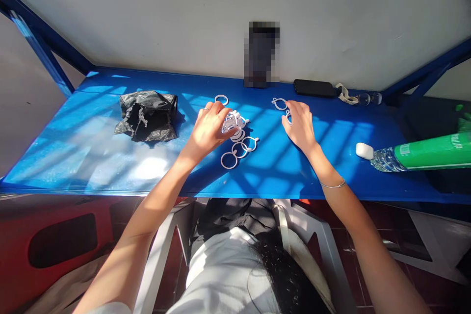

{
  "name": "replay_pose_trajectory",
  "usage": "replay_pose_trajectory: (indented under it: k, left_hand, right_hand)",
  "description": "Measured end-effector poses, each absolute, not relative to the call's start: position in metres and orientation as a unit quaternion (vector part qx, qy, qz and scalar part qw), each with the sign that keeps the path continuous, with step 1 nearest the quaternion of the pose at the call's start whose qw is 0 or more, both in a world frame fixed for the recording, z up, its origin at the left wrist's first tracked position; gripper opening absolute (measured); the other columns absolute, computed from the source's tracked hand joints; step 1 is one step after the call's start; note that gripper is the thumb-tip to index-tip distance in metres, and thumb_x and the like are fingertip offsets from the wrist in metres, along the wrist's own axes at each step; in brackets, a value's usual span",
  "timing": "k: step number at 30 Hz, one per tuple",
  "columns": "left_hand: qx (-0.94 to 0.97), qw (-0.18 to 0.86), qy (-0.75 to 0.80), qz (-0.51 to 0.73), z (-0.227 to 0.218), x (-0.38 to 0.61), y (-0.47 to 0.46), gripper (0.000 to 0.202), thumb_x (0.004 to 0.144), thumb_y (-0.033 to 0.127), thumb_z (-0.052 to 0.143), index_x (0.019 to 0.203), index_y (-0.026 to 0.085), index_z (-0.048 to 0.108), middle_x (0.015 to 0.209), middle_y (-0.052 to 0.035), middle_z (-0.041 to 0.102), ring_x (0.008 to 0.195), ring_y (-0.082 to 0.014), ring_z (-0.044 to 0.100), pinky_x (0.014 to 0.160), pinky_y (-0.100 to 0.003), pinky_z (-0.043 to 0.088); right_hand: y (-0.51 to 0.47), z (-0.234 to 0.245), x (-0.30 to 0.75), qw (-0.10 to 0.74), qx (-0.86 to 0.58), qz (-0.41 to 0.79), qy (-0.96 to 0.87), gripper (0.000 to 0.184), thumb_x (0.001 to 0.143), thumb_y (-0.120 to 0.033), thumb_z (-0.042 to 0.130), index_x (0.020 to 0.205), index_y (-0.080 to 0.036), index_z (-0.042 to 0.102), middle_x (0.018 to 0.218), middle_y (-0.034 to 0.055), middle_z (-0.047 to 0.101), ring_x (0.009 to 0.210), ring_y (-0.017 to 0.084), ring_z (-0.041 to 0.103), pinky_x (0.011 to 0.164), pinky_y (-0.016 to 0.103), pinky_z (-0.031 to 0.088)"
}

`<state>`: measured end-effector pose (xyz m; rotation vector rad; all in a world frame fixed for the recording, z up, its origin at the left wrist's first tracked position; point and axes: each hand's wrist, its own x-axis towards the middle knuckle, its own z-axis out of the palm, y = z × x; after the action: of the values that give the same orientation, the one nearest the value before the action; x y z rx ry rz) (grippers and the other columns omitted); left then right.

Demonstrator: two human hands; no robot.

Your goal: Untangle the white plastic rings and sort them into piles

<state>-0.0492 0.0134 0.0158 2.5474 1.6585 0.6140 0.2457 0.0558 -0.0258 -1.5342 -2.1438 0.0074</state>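
Note:
White plastic curtain rings [229,160], each with a small eyelet, lie on the blue table. My left hand [209,130] is curled around the heaped rings [235,120], thumb and forefinger on either side of some of them. To the right, my right hand [300,125] is bent over a curtain ring [289,117] that shows partly between thumb and forefinger. Another ring [280,104] lies by its forefinger tip. Behind my left hand, a single ring [221,99] lies apart from the heap. My palms hide some of the rings.
A crumpled black plastic bag [147,117] sits left on the blue table [88,122]. A blurred dark device [262,54] leans on the wall. At right are a black phone [314,87], glasses [368,98], a white case [364,150] and a green-labelled bottle [430,152].

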Motion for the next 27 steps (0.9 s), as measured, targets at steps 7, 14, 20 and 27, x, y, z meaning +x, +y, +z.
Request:
replay_pose_trajectory:
  k: [7,14,20,27]
  left_hand:
    - [0.823,0.036,0.534,0.190,0.015,-0.050,0.014,0.042,0.089,0.038,0.066,0.126,0.020,0.057,0.121,-0.0140,0.063,0.115,-0.0329,0.057,0.098,-0.050,0.046]
    - [0.820,0.053,0.536,0.192,0.023,-0.048,0.012,0.040,0.092,0.041,0.062,0.124,0.019,0.058,0.123,-0.0142,0.062,0.117,-0.0331,0.056,0.099,-0.050,0.046]
    - [0.820,0.076,0.512,0.245,0.023,-0.042,0.010,0.034,0.094,0.041,0.059,0.121,0.020,0.061,0.121,-0.0129,0.062,0.117,-0.0310,0.056,0.100,-0.049,0.046]
    - [0.814,0.181,0.447,0.324,0.018,-0.030,0.005,0.040,0.093,0.046,0.061,0.123,0.020,0.064,0.121,-0.0106,0.067,0.116,-0.0281,0.060,0.102,-0.045,0.048]
  right_hand:
    - [0.058,-0.034,0.241,0.214,-0.531,-0.004,-0.820,0.039,0.095,-0.024,0.046,0.132,-0.016,0.057,0.123,0.0184,0.064,0.123,0.038,0.050,0.106,0.060,0.037]
    - [0.055,-0.039,0.235,0.211,-0.513,-0.025,-0.832,0.019,0.097,-0.022,0.048,0.100,-0.018,0.066,0.096,0.0117,0.069,0.104,0.031,0.058,0.107,0.054,0.036]
    - [0.046,-0.027,0.220,0.312,-0.498,0.081,-0.805,0.020,0.097,-0.033,0.052,0.084,-0.022,0.063,0.087,0.0081,0.069,0.094,0.028,0.061,0.096,0.050,0.046]
    - [0.021,-0.011,0.196,0.449,-0.404,0.399,-0.689,0.029,0.087,-0.056,0.066,0.084,-0.027,0.064,0.095,0.0029,0.067,0.097,0.024,0.063,0.089,0.043,0.055]
